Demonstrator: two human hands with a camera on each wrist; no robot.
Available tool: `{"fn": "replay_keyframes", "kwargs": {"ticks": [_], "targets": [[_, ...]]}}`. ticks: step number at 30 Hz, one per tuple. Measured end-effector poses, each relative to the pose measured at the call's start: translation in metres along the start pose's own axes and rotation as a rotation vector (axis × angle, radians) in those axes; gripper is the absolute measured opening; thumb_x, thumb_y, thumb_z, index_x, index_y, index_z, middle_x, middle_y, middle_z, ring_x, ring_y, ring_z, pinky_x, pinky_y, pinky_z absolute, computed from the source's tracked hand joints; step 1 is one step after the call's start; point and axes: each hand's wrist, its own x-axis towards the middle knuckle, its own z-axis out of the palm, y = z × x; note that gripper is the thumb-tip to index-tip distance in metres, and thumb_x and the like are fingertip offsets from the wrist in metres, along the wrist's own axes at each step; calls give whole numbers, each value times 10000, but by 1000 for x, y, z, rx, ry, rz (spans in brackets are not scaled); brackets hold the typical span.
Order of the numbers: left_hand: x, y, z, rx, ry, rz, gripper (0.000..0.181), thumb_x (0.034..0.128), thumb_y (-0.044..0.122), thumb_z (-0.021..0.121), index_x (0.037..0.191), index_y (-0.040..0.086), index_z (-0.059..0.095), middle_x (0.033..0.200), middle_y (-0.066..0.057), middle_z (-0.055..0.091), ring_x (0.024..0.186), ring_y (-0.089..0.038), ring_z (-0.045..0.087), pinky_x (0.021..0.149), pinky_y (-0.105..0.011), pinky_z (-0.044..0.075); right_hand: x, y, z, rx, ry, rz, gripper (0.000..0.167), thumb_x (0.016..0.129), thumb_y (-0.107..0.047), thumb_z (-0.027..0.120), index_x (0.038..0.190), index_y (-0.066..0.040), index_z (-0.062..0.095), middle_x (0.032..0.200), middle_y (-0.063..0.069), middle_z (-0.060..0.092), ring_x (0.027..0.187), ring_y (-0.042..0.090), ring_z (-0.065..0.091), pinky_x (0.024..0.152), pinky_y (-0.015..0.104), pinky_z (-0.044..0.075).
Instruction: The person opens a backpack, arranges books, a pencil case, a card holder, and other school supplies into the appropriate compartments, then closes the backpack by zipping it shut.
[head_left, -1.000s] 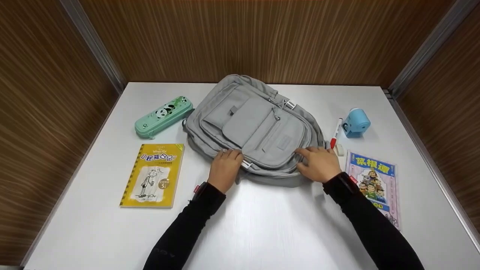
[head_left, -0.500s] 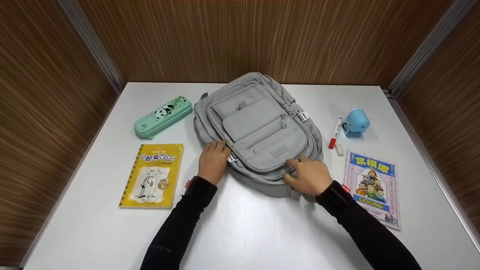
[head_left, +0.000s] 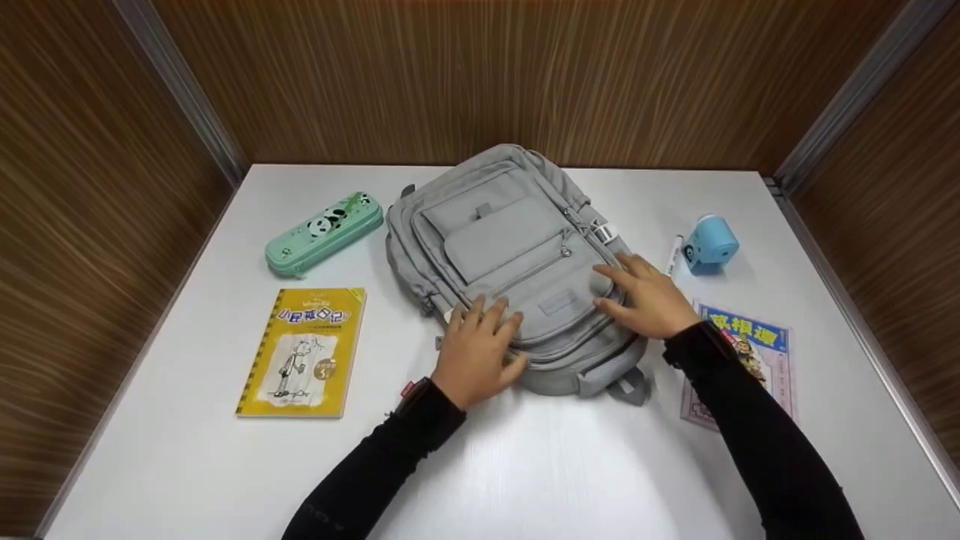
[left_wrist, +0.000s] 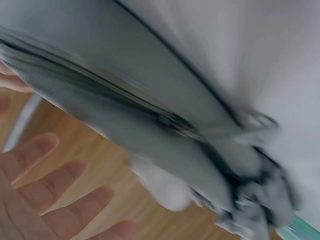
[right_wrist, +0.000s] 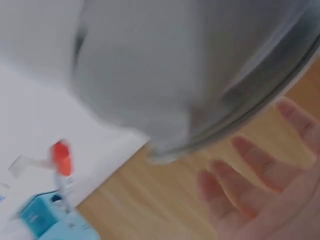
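A grey backpack (head_left: 517,255) lies front side up, tilted on the white table, its lower end toward the person. Over its lower left edge the left hand (head_left: 480,352) is spread, and the left wrist view shows its fingers (left_wrist: 75,175) apart beside the grey fabric (left_wrist: 115,120). The right hand (head_left: 649,300) hovers or rests at the lower right of the front pocket, fingers spread; whether it touches cannot be told. In the right wrist view, separated fingers (right_wrist: 245,185) are beside the bag (right_wrist: 145,65). Neither hand grips anything.
Left of the bag lie a green panda pencil case (head_left: 324,234) and a yellow book (head_left: 300,352). To its right are a marker (head_left: 674,255), a blue sharpener-like object (head_left: 711,246) and a pink-blue book (head_left: 776,360), partly behind the right sleeve. Wooden panels surround the table.
The backpack has turned and shifted right and toward the person, then stayed nearly still. Both hands have let go of its edges; the left moved right, the right moved up and right, fingers spreading.
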Motion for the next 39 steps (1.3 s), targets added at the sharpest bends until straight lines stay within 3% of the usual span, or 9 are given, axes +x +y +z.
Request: {"fn": "replay_keyframes", "kwargs": {"ticks": [3,6,10,21,33,39], "targets": [[-1,14,0,29,-139,28,652,800,666,360,1296,253,450,1367,-66,372,1232,-362,309,945,-585,247,9,15,1,34,-78,20,601,830,-433,555,1346,-173,390,1402,205,251,1251,461,182,960,593,194],[-2,19,5,25,-216,20,622,787,657,403,1303,312,439,1364,-38,383,1225,-356,327,946,-579,252,12,23,6,63,-170,48,594,840,-411,552,1352,-165,381,1425,203,198,1274,451,109,970,589,178],[-4,19,11,-14,-219,3,562,792,599,466,1292,343,445,1333,-23,426,1212,-345,354,946,-574,258,11,26,11,74,-234,82,569,850,-406,539,1344,-163,398,1437,185,176,1295,413,68,974,567,202],[-7,3,13,-47,-246,-17,531,808,565,475,1297,363,427,1343,-3,412,1226,-360,327,961,-574,230,2,12,12,-30,-242,107,588,832,-437,528,1349,-193,391,1424,172,226,1263,389,229,909,545,324],[-19,-24,8,-112,-254,-69,511,811,450,480,1307,339,423,1364,-25,384,1243,-370,290,1011,-540,147,-11,-16,15,-109,-244,50,627,794,-484,538,1332,-188,416,1362,263,291,1134,461,387,894,573,316],[-22,-37,3,-103,-287,-117,525,790,414,487,1307,350,419,1371,-26,374,1249,-374,274,1011,-533,152,-15,-30,17,-106,-221,35,645,793,-601,469,1312,-219,448,1339,263,329,1143,435,390,914,549,306]]}}
